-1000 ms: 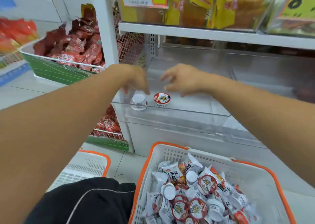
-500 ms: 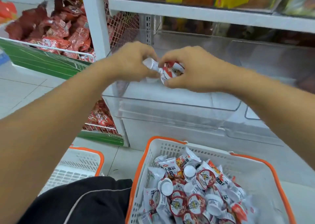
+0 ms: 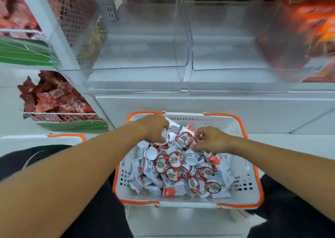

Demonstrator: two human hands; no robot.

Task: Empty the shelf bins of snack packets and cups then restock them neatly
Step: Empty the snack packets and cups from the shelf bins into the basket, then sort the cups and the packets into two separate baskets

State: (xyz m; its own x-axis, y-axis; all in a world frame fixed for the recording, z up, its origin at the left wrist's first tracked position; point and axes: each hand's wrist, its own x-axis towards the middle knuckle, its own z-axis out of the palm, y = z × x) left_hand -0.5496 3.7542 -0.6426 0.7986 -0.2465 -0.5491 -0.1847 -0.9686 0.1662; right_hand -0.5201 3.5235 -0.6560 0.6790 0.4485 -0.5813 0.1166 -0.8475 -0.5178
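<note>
The small white plastic snack cups with red-printed foil lids (image 3: 175,160) and the white snack packets (image 3: 223,167) lie heaped together in the white plastic shopping basket with orange rim (image 3: 252,188), which sits on the floor in front of the shelf. Above the basket, the two clear plastic shelf bins (image 3: 145,56) show nothing inside, so the emptying looks done and the neat restocking seems not yet begun; the whole heap is left to go back. The left hand (image 3: 154,129) is over the far part of the basket, its fingers curled round a white cup (image 3: 164,135). The right hand (image 3: 211,139) is curled just beside it, touching the pile, but I cannot tell whether it grips anything. A second white basket (image 3: 67,138) lies left of the first one.
</note>
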